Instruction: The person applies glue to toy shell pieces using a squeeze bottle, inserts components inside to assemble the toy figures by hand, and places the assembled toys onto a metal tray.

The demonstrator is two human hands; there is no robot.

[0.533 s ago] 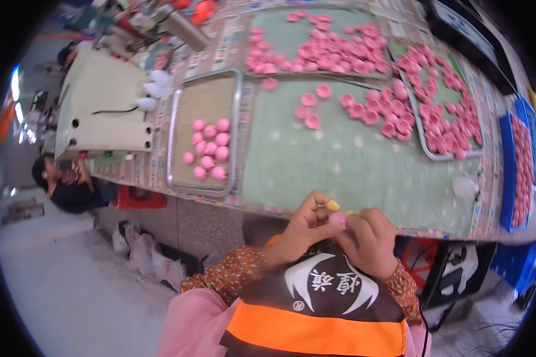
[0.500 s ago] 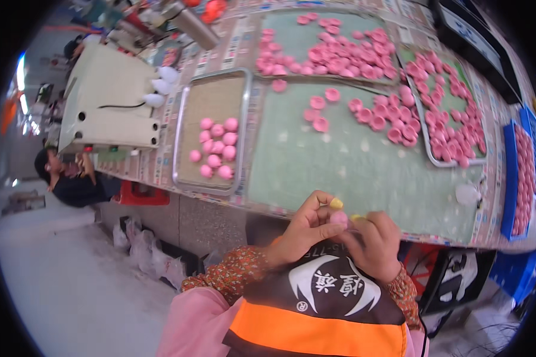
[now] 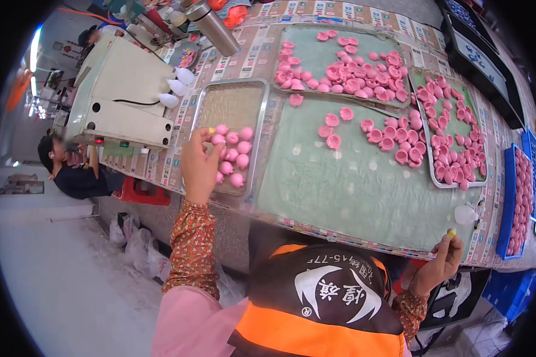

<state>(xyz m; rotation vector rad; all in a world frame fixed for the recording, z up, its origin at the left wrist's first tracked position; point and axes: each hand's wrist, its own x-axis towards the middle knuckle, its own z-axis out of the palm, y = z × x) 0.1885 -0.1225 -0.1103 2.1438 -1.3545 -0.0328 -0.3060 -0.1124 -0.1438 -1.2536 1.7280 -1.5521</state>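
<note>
head view: the two hands are well apart. the left hand reaches over the near left of the tabletop, its thumb and a yellow-tipped finger spread about one of the pink balls (whether they grip it, i cannot tell). the balls lie bunched in the near half of the brown-lined metal tray, its far half bare.

the right hand is at the near right edge of the green sheet, thumb and a yellow-capped finger close together, pointing up; i cannot tell if anything is between them. just beyond it stands a small white bottle.

on the sheet's far side sit loose pink half-shells, a few to the left and a bigger cluster to the right. the far tray, lined in green, is heaped with more half-shells, some cup-side up, some domed. the right tray holds another scattering.

at the far right edge, a blue crate carries pink pieces packed closely in rows. a long black tray lies farther off, its bluish contents too small to tell.
</note>
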